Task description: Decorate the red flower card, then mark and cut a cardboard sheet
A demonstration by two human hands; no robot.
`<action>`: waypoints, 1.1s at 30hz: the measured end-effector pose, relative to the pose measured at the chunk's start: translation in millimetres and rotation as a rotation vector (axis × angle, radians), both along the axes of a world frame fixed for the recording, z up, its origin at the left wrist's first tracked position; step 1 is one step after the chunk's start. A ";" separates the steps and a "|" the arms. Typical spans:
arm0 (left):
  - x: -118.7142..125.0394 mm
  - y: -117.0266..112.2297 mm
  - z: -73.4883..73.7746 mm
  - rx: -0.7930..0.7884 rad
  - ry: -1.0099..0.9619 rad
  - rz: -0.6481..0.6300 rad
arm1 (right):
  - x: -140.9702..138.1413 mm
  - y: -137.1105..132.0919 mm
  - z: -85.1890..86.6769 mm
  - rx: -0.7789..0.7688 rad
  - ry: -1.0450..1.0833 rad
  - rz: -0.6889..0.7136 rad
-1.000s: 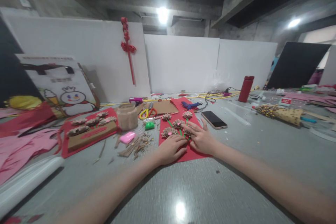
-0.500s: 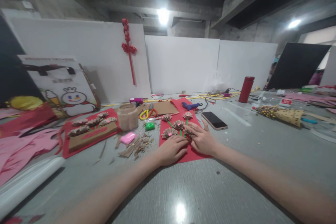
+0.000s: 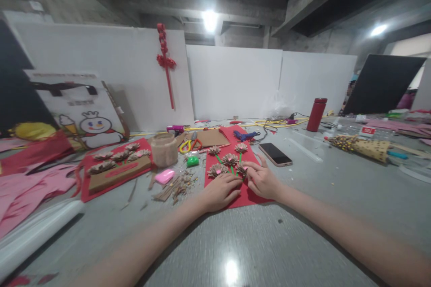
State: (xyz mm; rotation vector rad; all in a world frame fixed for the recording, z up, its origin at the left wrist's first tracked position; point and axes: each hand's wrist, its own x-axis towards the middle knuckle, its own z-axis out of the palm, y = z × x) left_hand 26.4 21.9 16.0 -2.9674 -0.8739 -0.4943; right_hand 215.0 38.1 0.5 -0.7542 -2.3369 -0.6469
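Observation:
A red sheet [image 3: 261,197] lies in front of me, bearing several brown flowers with green stems; pink centres show on some of them. My left hand [image 3: 220,192] rests palm down across the sheet's lower part, fingers stretched out just below the lower left flower [image 3: 216,170]. At the lower right flower [image 3: 241,169], the index finger of my right hand [image 3: 265,181] reaches to its pink centre. The other fingers of that hand are bent, and the thumb is partly hidden. Above these sits the middle flower [image 3: 229,159].
Left of the sheet are pink clay [image 3: 164,176], a green packet [image 3: 192,161], brown scraps [image 3: 170,190], a jar [image 3: 164,149] and pliers [image 3: 191,144]. A phone [image 3: 275,154] and a red bottle [image 3: 316,115] stand to the right. Behind lies a blue glue gun [image 3: 246,135].
My right hand has drawn back slightly from over the lower right flower, uncovering its pink centre, with its fingers more bent. My left hand stays almost in place.

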 end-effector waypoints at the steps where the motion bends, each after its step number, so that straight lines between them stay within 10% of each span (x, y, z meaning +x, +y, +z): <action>1: 0.0 0.0 -0.2 0.001 -0.004 0.000 | -0.2 0.9 -0.6 -0.004 -0.021 -0.010; 33: 0.2 -0.7 -0.3 -0.037 -0.015 0.034 | -0.3 2.4 -0.4 0.007 -0.065 -0.036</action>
